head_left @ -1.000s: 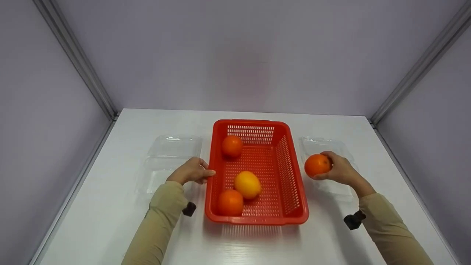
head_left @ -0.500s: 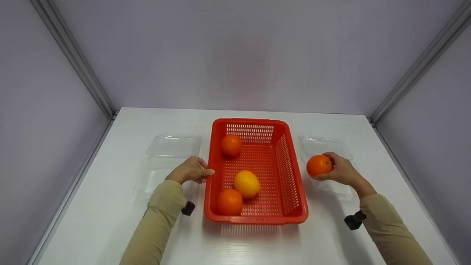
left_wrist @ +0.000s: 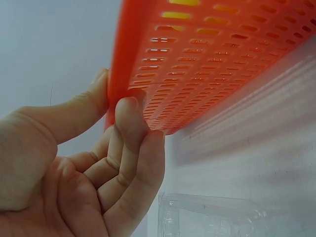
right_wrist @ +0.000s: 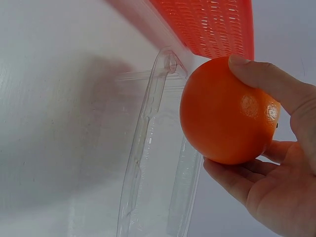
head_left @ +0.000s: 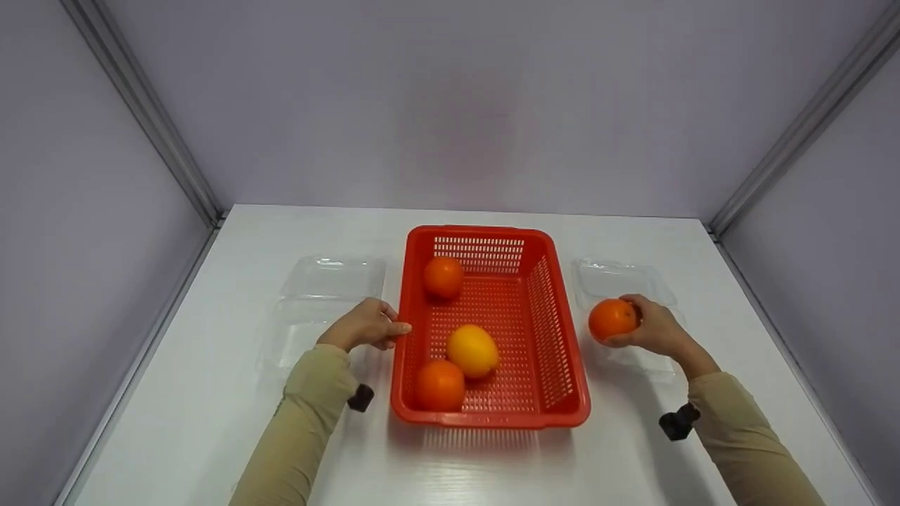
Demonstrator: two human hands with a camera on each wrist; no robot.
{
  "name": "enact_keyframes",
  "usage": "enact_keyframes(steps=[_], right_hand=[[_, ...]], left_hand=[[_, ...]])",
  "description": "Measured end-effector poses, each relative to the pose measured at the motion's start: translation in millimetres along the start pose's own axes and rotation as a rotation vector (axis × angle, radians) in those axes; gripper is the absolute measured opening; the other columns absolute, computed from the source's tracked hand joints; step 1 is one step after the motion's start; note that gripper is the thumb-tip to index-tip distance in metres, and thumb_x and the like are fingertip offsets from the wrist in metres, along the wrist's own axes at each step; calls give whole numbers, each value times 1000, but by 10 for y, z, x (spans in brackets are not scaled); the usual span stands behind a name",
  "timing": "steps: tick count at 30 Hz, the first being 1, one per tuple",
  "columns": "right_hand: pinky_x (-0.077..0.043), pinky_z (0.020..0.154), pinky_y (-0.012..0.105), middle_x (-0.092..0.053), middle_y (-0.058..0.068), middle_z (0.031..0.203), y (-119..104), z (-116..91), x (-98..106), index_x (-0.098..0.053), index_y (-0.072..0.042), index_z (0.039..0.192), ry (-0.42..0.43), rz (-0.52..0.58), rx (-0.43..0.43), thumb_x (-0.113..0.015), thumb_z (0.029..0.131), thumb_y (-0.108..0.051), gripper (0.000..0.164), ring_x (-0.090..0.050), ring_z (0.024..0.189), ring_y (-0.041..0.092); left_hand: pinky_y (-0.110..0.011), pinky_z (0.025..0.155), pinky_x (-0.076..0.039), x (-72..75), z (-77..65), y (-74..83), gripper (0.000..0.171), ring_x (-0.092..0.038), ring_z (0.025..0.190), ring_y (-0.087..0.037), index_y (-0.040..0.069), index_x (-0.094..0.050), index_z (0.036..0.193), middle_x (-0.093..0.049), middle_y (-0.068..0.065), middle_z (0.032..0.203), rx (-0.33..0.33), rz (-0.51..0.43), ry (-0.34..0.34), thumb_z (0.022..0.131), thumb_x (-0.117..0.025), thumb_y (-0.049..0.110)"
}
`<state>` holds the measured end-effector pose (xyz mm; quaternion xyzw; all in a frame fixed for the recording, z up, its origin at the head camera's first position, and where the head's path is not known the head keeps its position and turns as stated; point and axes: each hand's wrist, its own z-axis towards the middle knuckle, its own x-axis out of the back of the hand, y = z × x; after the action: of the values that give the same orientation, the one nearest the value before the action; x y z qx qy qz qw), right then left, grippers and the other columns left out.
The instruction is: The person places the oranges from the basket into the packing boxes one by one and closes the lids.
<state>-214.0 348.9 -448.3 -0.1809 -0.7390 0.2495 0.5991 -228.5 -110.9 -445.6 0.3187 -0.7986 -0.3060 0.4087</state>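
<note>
My left hand point(head_left: 364, 325) pinches the left rim of a red plastic basket point(head_left: 573, 365), thumb on top and curled fingers beneath, as the left wrist view shows. Inside the basket lie an orange point(head_left: 443, 277) at the back left, a yellow fruit point(head_left: 472, 351) near the middle and another orange point(head_left: 440, 386) at the front left. Out to the right, my right hand point(head_left: 657, 327) grips an orange point(head_left: 612, 320) between thumb and fingers. In the right wrist view this orange point(right_wrist: 229, 111) hangs over an opened clear plastic box point(right_wrist: 136, 163), apart from it.
A second opened clear plastic box point(head_left: 330, 281) lies left of the basket, partly behind my left hand and forearm. The white table point(head_left: 464, 478) meets pale walls point(head_left: 457, 105) at the back and sides.
My right hand has shifted slightly right and toward me with the orange still in its grip. The left hand keeps its place on the basket rim.
</note>
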Motion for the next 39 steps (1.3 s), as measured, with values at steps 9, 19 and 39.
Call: enact_keyframes(steps=[9, 19, 39], right_hand=[[-48, 94, 56, -55, 33, 124, 19, -19, 5, -42, 11, 132, 15, 1, -2, -81, 73, -20, 77, -55, 108, 43], [-47, 95, 55, -55, 31, 124, 92, 2, -2, -42, 9, 131, -4, -6, -35, -81, 74, -25, 78, -54, 107, 41], [-47, 95, 57, -53, 32, 125, 191, -23, -47, -40, 9, 132, -26, -6, -75, -82, 73, -28, 82, -53, 108, 42]], left_hand=[[-19, 63, -52, 14, -23, 12, 30, -55, 56, -7, -3, -53, 108, -57, 2, 65, -11, -25, -10, 91, -65, 18], [-19, 62, -51, 11, -9, 12, 29, -55, 55, -6, -4, -55, 107, -56, 3, 64, -11, -17, -1, 92, -65, 18], [-20, 64, -52, -1, -20, 4, 27, -55, 55, -7, -1, -56, 104, -55, 3, 61, -11, -4, -2, 91, -66, 21]])
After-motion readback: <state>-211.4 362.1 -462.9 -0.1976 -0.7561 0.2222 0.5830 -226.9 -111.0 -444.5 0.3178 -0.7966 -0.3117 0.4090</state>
